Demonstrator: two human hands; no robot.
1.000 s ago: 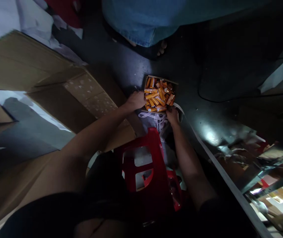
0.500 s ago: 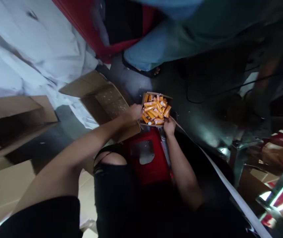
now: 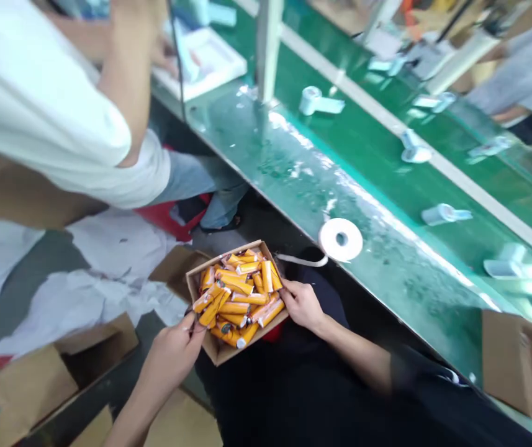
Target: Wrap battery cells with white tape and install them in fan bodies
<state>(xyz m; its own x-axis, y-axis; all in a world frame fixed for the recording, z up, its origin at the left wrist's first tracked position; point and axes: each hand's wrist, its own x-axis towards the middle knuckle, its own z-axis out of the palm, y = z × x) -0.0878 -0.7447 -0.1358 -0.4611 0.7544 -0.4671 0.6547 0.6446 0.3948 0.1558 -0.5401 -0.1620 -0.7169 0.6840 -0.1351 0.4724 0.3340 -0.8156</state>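
Box (image 3: 223,354) lies between left hand (image 3: 170,351) and right hand (image 3: 305,305), fingers (image 3: 292,293) seemingly pinching its walls.

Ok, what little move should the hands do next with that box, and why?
Maybe lift the box a little, keeping it level: the left hand and right hand hold opposite sides, its orange cylinders are heaped loose, and the edge of the green table runs alongside.

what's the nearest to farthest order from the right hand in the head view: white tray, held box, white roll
1. Held box, its right side in the right hand
2. White roll, just ahead, slightly right
3. White tray, far ahead, left
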